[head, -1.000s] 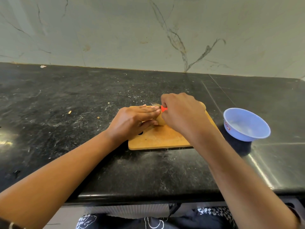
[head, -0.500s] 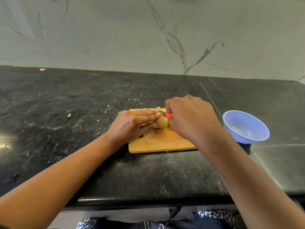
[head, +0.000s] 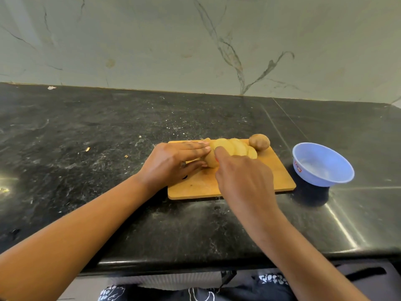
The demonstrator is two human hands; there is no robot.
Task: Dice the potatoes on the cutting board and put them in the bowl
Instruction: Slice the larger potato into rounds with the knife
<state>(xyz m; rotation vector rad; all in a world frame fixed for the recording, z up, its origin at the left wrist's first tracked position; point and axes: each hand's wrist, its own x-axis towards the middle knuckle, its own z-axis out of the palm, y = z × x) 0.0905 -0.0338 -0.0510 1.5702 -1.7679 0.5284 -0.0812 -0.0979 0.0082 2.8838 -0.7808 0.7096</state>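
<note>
Slicing stage judged: sliced potato (head: 230, 148) on cutting board (head: 280, 177), toward worktop's (head: 108, 137) front edge, is pressed by straight-fingered left hand (head: 173, 164); right hand (head: 243, 177) is curled over it, contents hidden. Cross-cuts are called for next.

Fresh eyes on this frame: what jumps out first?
A sliced potato lies fanned across the wooden cutting board mid-counter. The left hand steadies its left end with straight fingers, and the right hand grips a knife, of which only a red sliver shows. A whole potato sits at the board's far right corner, and an empty blue bowl stands just right of the board.
</note>
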